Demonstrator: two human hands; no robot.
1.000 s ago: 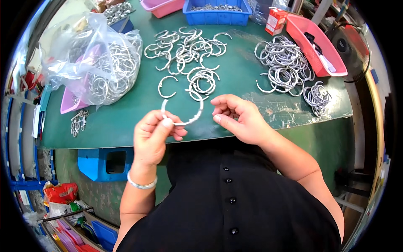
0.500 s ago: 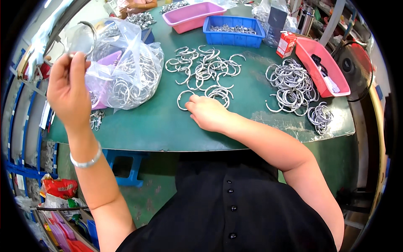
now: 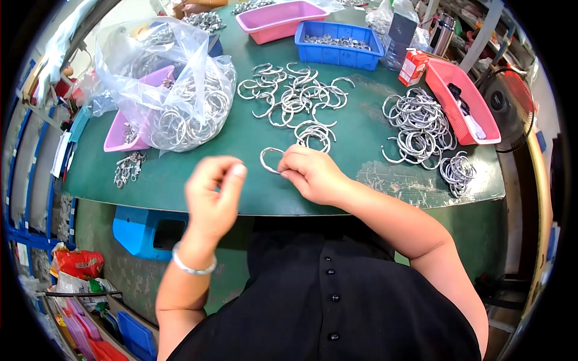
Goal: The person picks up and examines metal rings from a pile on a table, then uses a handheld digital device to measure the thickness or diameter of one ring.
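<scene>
My right hand point(image 3: 314, 174) pinches an open silver metal ring point(image 3: 265, 161), like a bangle, tilted up at the near edge of the loose rings. To its left, my left hand point(image 3: 214, 191) hangs over the table's front edge, fingers curled in and thumb up, with no ring visible in it. A silver bangle point(image 3: 194, 265) circles my left wrist. Just beyond my right hand lie a small stack of rings point(image 3: 314, 136) and a spread of open rings point(image 3: 295, 99). A clear plastic bag point(image 3: 191, 111) full of similar rings stands on the left.
On the green table point(image 3: 253, 192), a heap of rings point(image 3: 419, 125) and a smaller bunch point(image 3: 457, 173) lie right. A pink basket point(image 3: 460, 114), red carton point(image 3: 413, 66), blue tray point(image 3: 338, 55) and pink tray point(image 3: 280, 21) stand around. Small metal parts point(image 3: 129, 168) lie left. A fan point(image 3: 509, 102) stands right.
My left hand has come down and right from beside the bag; the ring it held up is no longer in it. My right hand has lifted a ring slightly toward me.
</scene>
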